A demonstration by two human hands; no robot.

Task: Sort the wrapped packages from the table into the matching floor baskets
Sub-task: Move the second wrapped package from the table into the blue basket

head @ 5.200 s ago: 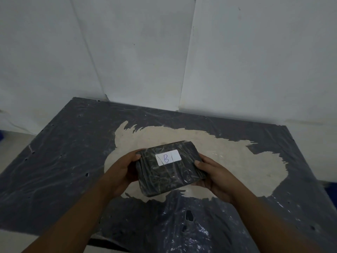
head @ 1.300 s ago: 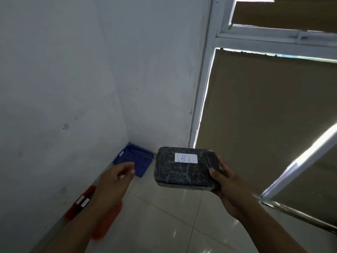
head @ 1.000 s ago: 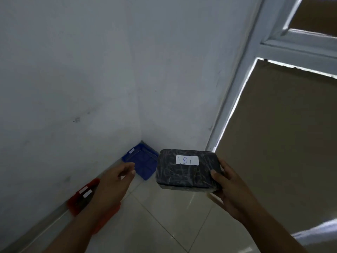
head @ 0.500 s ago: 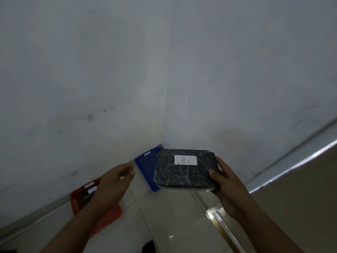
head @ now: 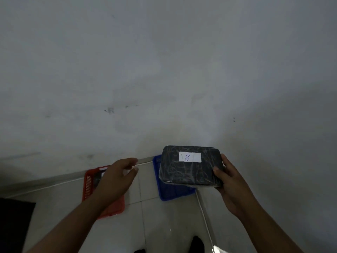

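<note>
A dark plastic-wrapped package [head: 186, 172] with a white label marked "B" is held level in my right hand [head: 228, 181], which grips its right edge. It hovers over a blue floor basket [head: 165, 193] set against the wall; most of that basket is hidden behind the package. My left hand [head: 116, 178] is empty, fingers loosely spread, above a red floor basket [head: 87, 185] to the left. Something dark with a white label lies in the red basket, partly hidden by my hand.
Both baskets stand on a pale tiled floor [head: 145, 225] along the foot of a white wall [head: 164, 79]. A dark object [head: 14, 221] juts in at the lower left edge. The tips of dark shoes [head: 197, 243] show at the bottom.
I took the package from the table and turned to the corner. My left hand let go of it. In the last second the baskets came nearer, and the package now hangs over the blue one.
</note>
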